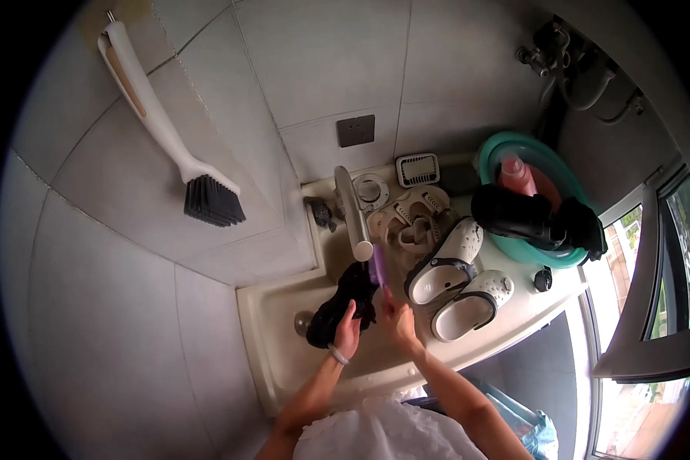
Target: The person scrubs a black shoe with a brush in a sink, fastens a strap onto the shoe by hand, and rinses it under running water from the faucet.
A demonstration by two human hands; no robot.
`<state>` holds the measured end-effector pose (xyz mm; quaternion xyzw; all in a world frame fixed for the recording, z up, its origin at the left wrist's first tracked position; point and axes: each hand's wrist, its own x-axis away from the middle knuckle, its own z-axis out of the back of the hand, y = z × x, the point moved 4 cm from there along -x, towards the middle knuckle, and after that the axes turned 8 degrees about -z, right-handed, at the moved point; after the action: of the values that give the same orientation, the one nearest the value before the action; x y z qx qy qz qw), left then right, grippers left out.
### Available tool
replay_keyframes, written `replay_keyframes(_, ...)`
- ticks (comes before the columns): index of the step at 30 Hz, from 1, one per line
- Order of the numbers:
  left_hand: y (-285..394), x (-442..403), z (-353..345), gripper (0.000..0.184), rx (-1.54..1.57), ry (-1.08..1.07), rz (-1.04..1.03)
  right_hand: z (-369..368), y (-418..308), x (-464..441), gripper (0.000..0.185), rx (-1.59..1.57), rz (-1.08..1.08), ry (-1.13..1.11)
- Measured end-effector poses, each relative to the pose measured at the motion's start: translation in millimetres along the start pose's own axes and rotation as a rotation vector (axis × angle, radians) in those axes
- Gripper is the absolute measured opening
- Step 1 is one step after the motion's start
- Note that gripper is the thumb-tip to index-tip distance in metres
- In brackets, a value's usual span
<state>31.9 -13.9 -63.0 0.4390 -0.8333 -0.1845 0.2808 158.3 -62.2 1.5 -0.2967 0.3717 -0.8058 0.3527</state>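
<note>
A black shoe-like item (331, 313), dark and hard to make out in detail, lies over the white sink (272, 360) below the faucet (353, 215). My left hand (348, 334) grips it at its lower right side, with the thumb pointing up. Just to the right, my right hand (398, 318) is closed round the lower end of a purple brush (378, 268). The brush stands near the faucet's spout, beside the upper part of the black item. Its bristles cannot be made out.
White clogs (456, 249) and beige sandals (422, 218) sit right of the faucet. Beyond them stands a green basin (502, 146) with a pink bottle (517, 175) and black items (514, 215). A long-handled brush (157, 130) hangs on the left wall. A window is at right.
</note>
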Motion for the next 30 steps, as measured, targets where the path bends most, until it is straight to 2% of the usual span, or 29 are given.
replay_keyframes(1, 1, -1, -2, 0.027, 0.049, 0.037, -0.040, 0, 3, -6, 0.019, 0.002, -0.062, 0.004)
replay_keyframes(4, 20, -1, -8, 0.034, 0.124, 0.090, -0.030, 0, -3, 25, 0.032, -0.010, 0.130, -0.033)
replay_keyframes(5, 15, -5, 8, 0.039, 0.179, 0.057, 0.053, -3, -4, 29, 0.034, -0.009, 0.158, -0.014)
replay_keyframes(7, 22, 1, -10, 0.042, 0.150, 0.145, 0.062, -9, -7, 35, 0.038, -0.005, 0.213, 0.024)
replay_keyframes(8, 28, 7, -25, 0.042, 0.131, 0.137, 0.024, -9, -5, 18, 0.037, 0.008, 0.138, 0.004)
replay_keyframes(9, 22, 9, -18, 0.043, 0.139, 0.102, 0.090, -9, 0, 0, 0.037, 0.019, 0.017, -0.063)
replay_keyframes(11, 17, 6, -4, 0.045, 0.138, 0.100, 0.085, -8, 0, -3, 0.033, -0.004, 0.001, -0.001)
replay_keyframes(14, 27, -5, -15, 0.044, 0.132, 0.148, 0.004, -8, -6, 29, 0.032, -0.021, 0.233, 0.030)
replay_keyframes(15, 31, -8, -7, 0.041, 0.137, 0.013, 0.092, -7, -10, 39, 0.035, -0.002, 0.291, 0.035)
replay_keyframes(16, 24, -5, -1, 0.041, 0.137, 0.019, 0.098, -7, -14, 49, 0.038, 0.016, 0.348, 0.041)
replay_keyframes(18, 14, -4, -3, 0.040, -0.007, 0.091, 0.082, -2, -6, 18, 0.033, 0.028, 0.120, -0.007)
replay_keyframes(21, -3, -7, 12, 0.060, -0.196, 0.098, 0.052, 8, 0, 1, 0.016, -0.029, -0.031, -0.029)
replay_keyframes(22, -6, -12, 19, 0.065, -0.225, 0.122, 0.055, 11, -4, 12, 0.014, -0.058, 0.019, -0.046)
replay_keyframes(23, -9, -18, 27, 0.073, -0.316, 0.153, 0.086, 7, -1, 30, 0.030, -0.026, 0.218, -0.018)
replay_keyframes(25, 1, -22, 6, 0.081, -0.405, 0.097, 0.078, 17, -17, 63, 0.042, -0.087, 0.179, -0.096)
replay_keyframes(26, 3, -25, 0, 0.083, -0.448, 0.091, 0.069, 18, -15, 62, 0.041, -0.113, 0.159, -0.103)
replay_keyframes(28, 5, -32, -14, 0.084, -0.808, 0.064, -0.045, 24, -16, 55, 0.040, -0.136, 0.075, -0.135)
replay_keyframes(30, 9, -38, -33, 0.091, -0.939, -0.049, -0.088, 36, -18, 41, 0.040, -0.096, -0.031, -0.152)
